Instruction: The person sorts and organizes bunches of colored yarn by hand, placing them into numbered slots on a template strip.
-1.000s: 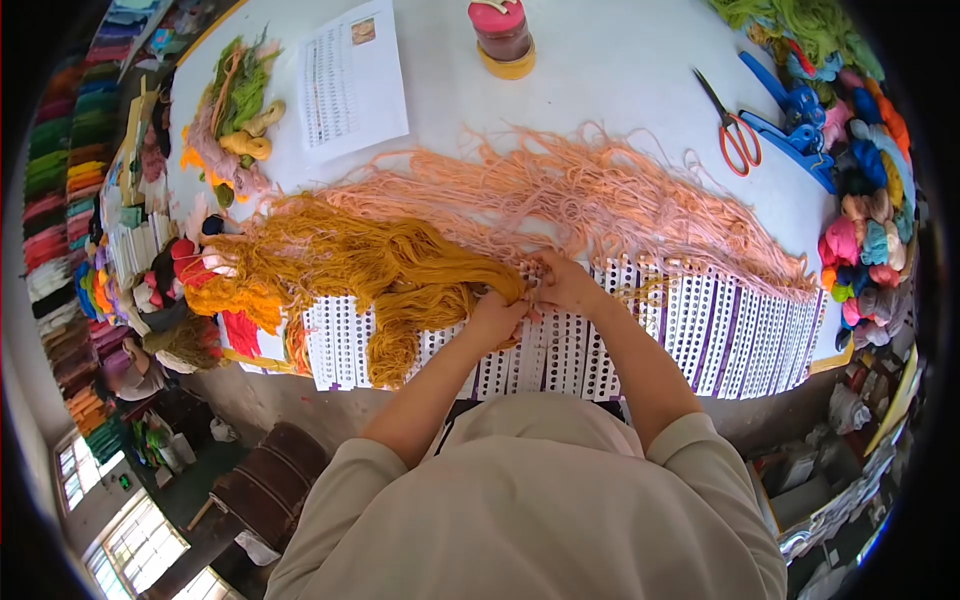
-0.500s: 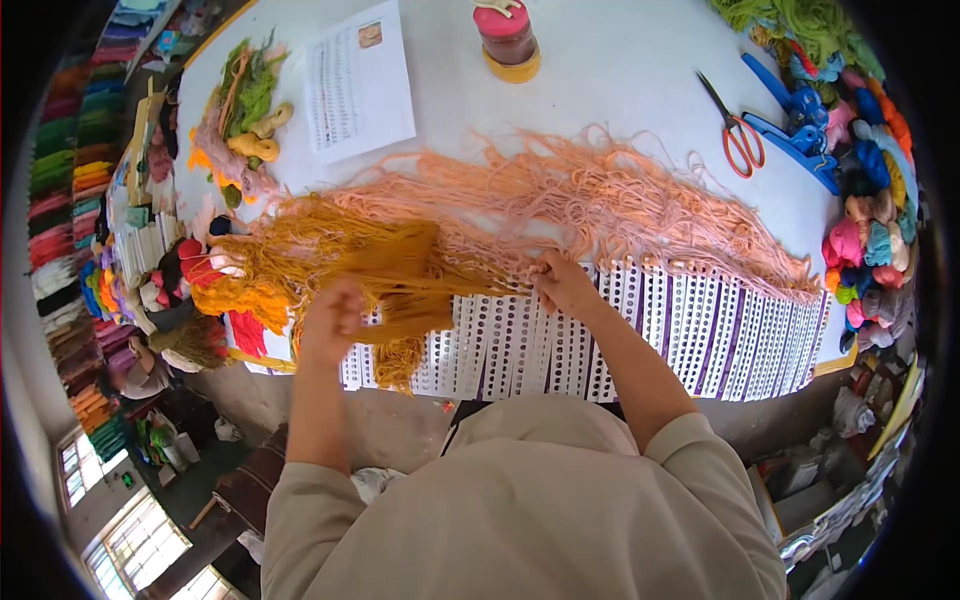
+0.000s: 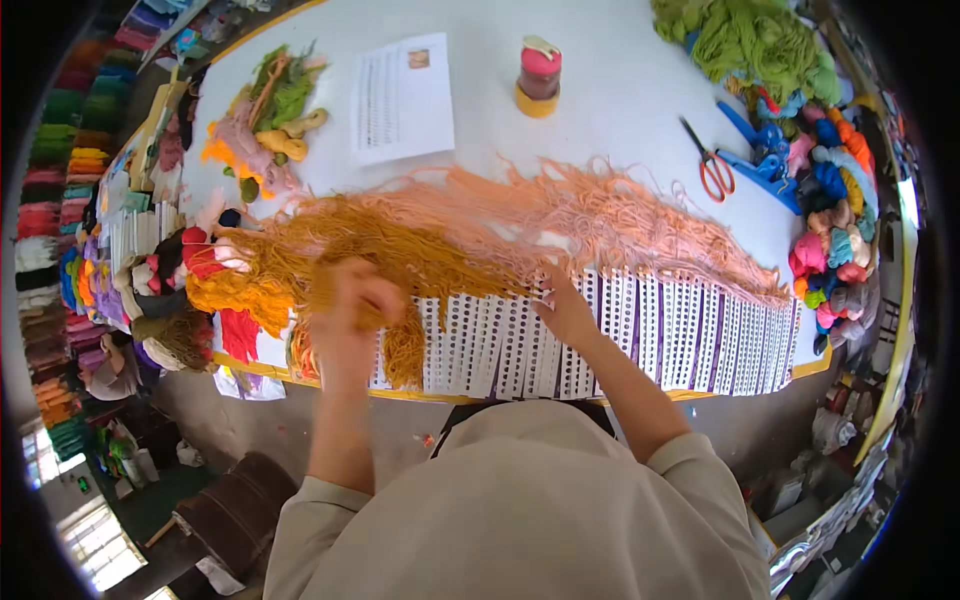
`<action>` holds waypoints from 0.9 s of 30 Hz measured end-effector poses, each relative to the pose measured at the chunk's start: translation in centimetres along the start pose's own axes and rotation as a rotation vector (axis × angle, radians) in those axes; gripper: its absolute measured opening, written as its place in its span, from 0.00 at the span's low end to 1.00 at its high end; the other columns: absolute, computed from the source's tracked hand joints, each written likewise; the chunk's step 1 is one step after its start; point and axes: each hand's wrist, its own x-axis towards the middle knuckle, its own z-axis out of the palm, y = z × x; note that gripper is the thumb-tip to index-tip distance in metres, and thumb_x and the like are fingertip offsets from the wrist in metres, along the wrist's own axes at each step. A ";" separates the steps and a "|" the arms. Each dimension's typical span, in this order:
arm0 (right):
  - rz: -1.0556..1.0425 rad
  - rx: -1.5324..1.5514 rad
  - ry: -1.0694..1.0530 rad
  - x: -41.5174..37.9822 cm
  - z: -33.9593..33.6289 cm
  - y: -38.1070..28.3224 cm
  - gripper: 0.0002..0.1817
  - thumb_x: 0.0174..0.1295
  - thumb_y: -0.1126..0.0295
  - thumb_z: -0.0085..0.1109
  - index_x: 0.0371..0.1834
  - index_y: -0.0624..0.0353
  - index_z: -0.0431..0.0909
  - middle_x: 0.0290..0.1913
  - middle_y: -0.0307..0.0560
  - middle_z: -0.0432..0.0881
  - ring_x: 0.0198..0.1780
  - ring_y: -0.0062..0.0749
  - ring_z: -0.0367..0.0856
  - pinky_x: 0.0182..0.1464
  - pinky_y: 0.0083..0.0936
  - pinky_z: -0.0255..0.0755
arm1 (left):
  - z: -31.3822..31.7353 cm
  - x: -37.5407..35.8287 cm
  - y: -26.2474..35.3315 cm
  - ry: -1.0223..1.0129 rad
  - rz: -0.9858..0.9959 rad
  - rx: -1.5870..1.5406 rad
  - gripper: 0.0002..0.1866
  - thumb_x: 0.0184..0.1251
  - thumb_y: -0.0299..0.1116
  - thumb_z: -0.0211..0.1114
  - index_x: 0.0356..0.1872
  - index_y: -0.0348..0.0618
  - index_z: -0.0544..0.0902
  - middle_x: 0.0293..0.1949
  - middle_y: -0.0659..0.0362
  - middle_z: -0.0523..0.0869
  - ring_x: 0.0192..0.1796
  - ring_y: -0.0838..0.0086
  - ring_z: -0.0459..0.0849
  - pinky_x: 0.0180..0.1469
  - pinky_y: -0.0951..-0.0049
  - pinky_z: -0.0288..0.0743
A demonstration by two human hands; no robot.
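Note:
My left hand [image 3: 362, 298] is blurred, its fingers curled around mustard yarn [image 3: 322, 288] in front of the large mustard pile. My right hand [image 3: 568, 312] is at the upper edge of the white punched cards [image 3: 480, 345], thumb and fingers slightly apart, close to the strand ends. Loose mustard strands [image 3: 400, 235] spread between the hands and hang over the cards on the left. Behind them, long peach-pink yarn [image 3: 620, 220] runs along the card row, with strands meeting the cards' upper ends.
A printed sheet [image 3: 402, 100], a pink-topped jar [image 3: 538, 78] and orange-handled scissors [image 3: 716, 175] lie farther back on the white table. A blue tool [image 3: 765, 160] sits beside colourful yarn bundles [image 3: 835, 230] at right. Green yarn [image 3: 750, 40] is heaped behind; more bundles [image 3: 285, 120] lie at left.
The mustard strands stretched between my hands have dropped onto the pile and cards. My right hand's pinch has loosened. The left hand has moved slightly up and right; the whole view has shifted.

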 end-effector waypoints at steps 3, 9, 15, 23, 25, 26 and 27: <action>0.002 0.181 0.045 -3.1 -1.6 -7.2 0.10 0.62 0.72 0.61 0.45 0.58 0.74 0.31 0.38 0.76 0.34 0.21 0.76 0.39 0.19 0.72 | 2.0 -3.0 -1.6 -0.154 -0.229 -0.097 0.16 0.75 0.39 0.54 0.50 0.35 0.76 0.44 0.49 0.86 0.44 0.67 0.85 0.51 0.67 0.78; -0.088 0.679 -0.048 -8.7 -4.1 -19.5 0.08 0.62 0.78 0.61 0.43 0.59 0.77 0.35 0.37 0.79 0.32 0.16 0.75 0.31 0.15 0.73 | 2.9 -4.7 -2.2 -0.533 -0.306 -0.415 0.31 0.74 0.51 0.52 0.66 0.35 0.69 0.65 0.52 0.73 0.66 0.63 0.73 0.61 0.64 0.70; -0.051 0.726 -0.035 -10.4 -2.9 -20.5 0.04 0.63 0.75 0.60 0.40 0.59 0.77 0.34 0.36 0.80 0.32 0.14 0.75 0.31 0.15 0.73 | 2.6 -5.9 -0.3 -0.576 -0.284 -0.284 0.28 0.76 0.48 0.50 0.64 0.35 0.71 0.61 0.56 0.76 0.61 0.71 0.75 0.63 0.67 0.69; -0.038 0.695 0.016 -11.3 -1.1 -20.9 0.06 0.63 0.73 0.62 0.42 0.59 0.79 0.38 0.34 0.80 0.34 0.13 0.74 0.33 0.14 0.74 | 1.9 -6.4 0.1 -0.639 -0.223 -0.121 0.23 0.78 0.42 0.45 0.61 0.34 0.74 0.60 0.53 0.77 0.62 0.71 0.74 0.62 0.69 0.69; -0.023 0.756 0.024 -11.6 -1.1 -21.5 0.06 0.63 0.73 0.61 0.42 0.59 0.79 0.38 0.34 0.80 0.34 0.13 0.74 0.34 0.15 0.74 | 2.1 -6.6 0.7 -0.550 -0.126 -0.118 0.19 0.77 0.39 0.51 0.55 0.36 0.79 0.51 0.58 0.83 0.53 0.76 0.79 0.57 0.74 0.72; -0.003 0.817 0.029 -11.7 -1.2 -21.8 0.06 0.63 0.74 0.61 0.42 0.60 0.79 0.38 0.33 0.80 0.33 0.13 0.74 0.34 0.15 0.74 | 2.0 -6.6 0.9 -0.553 -0.122 -0.120 0.19 0.77 0.39 0.51 0.55 0.36 0.79 0.51 0.58 0.83 0.53 0.76 0.79 0.57 0.74 0.72; -0.006 0.816 0.031 -11.8 -1.3 -21.9 0.06 0.63 0.74 0.61 0.42 0.60 0.79 0.38 0.33 0.80 0.33 0.13 0.74 0.34 0.15 0.74 | 1.7 -6.6 1.1 -0.506 -0.185 -0.152 0.17 0.76 0.38 0.52 0.54 0.36 0.80 0.50 0.57 0.83 0.53 0.76 0.79 0.57 0.74 0.72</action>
